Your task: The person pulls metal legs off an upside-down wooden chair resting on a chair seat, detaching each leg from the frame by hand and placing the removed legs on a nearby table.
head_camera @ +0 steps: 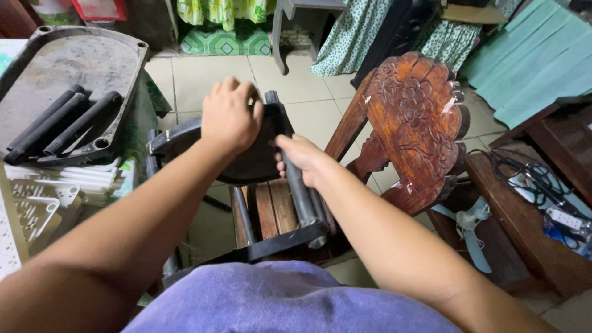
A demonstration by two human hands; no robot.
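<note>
Left hand (229, 117): at 12 o'clock, fingers curled tight over the top edge of the dark plastic panel (246, 161).
Panel: stands over the wooden chair (404, 132) seat.
Right hand (297, 158): fingers wrapped closed around 1 black tube (301, 196), at 3 o'clock of the panel.

Our left hand (229, 117) covered the upper part of the dark curved plastic panel (246, 163), hiding its fingertips behind the far rim. Our right hand (300, 159) hid the middle of the black plastic tube (300, 197). The grey oval tray (80, 61) at the far left was cut by the top edge.
</note>
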